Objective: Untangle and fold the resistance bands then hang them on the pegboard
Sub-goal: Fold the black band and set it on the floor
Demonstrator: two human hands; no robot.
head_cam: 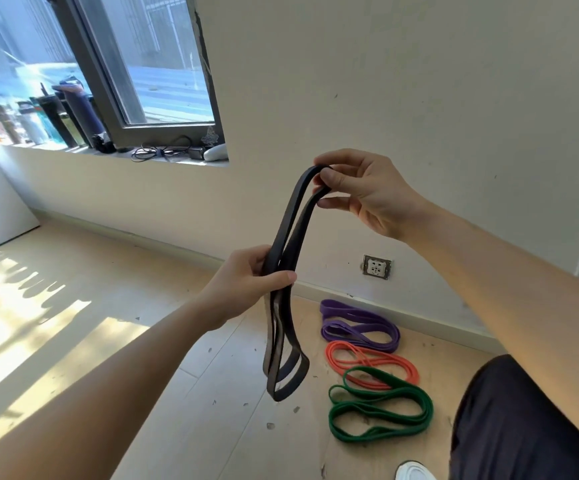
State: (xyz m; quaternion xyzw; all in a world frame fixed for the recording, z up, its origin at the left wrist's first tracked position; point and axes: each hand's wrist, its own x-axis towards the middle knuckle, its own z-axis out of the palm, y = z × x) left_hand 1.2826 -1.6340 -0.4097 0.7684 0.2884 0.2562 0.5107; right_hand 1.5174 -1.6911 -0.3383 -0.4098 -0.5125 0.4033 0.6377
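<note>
- The person is holding a black resistance band (283, 221) up in the air in front of them, above the floor (142, 341) and clear of it.
- The right hand (360, 195) is pinching the top of the band, with the thumb and fingertips closed on the bend where the strands are doubling over.
- The left hand (250, 275) is gripping the same band lower down and nearer, fingers and thumb wrapped round the gathered strands.
- Between the two hands the strands are running slightly apart, slanting from upper right to lower left.
- Below the left hand the rest of the band is hanging in several loose loops, one inside another.
- Three more bands are lying on the floor to the right, near the foot of the wall (419, 98), each one folded into long loops.
- The purple band (360, 329) is lying farthest away, just by the skirting.
- The orange band (329, 355) is sitting in the middle, and the green band (426, 407) is nearest, its far end overlapping the orange one.
- A wall socket (377, 267) is showing low on the wall, just beyond the purple band.
- At the far left a window (163, 64) is letting sun onto the floor; bottles (56, 116) and a tangle of cables (163, 152) are standing along its sill.
- The person's dark trouser leg (523, 427) and a white shoe (414, 471) are showing at the near right.
</note>
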